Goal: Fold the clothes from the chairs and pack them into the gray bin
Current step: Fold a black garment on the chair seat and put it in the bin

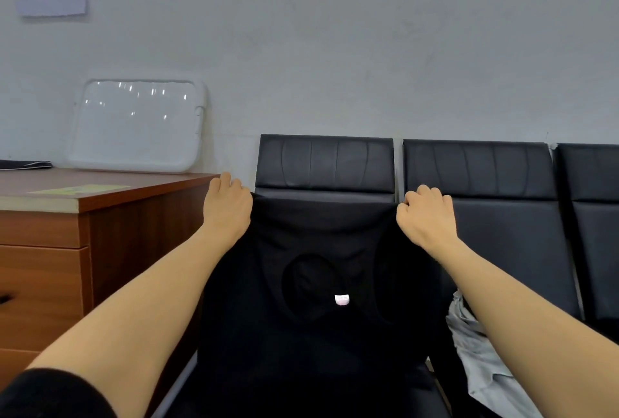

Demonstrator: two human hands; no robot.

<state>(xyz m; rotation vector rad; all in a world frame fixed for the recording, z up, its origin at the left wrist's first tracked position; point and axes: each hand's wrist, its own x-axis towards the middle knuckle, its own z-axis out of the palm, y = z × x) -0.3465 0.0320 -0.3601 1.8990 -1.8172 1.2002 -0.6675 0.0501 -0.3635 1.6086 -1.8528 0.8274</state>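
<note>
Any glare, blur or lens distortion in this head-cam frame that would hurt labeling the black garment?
Head view: soft and slightly blurred overall; streaky glare on the white tray leaning on the wall. Wide-angle bending shows at the edges. The black garment held up by the left hand and right hand blends into the black chairs, with few visible folds.

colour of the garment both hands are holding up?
Black garment, with a small white neck label; head view, held by left hand and right hand.
</note>
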